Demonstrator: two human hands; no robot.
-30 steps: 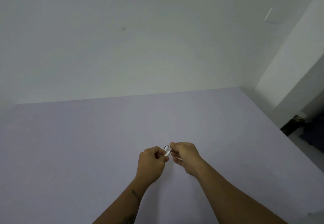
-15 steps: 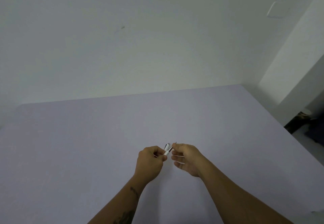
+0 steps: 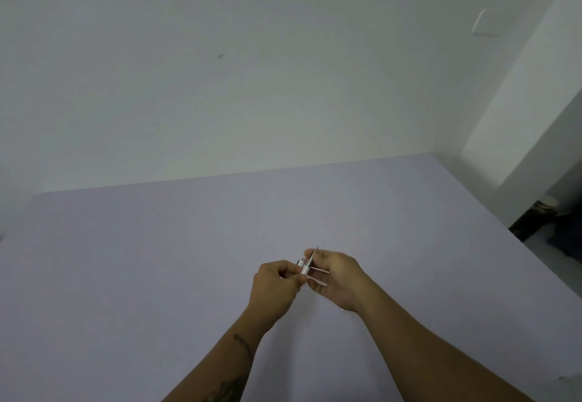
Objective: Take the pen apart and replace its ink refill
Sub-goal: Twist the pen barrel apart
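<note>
While my left hand point(image 3: 277, 285) grips the pen point(image 3: 305, 267) barrel above the counter point(image 3: 126, 260) middle, my right hand point(image 3: 338, 277) pinches the thin refill point(image 3: 314, 254) at its tip; I judge the swap underway, needing a straight, careful slide.

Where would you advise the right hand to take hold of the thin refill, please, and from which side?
Probably near its upper end, from the right. The refill slants up out of the white barrel, which the left hand pinches lower down; only that exposed stretch is free, and the right hand is already beside it.
</note>
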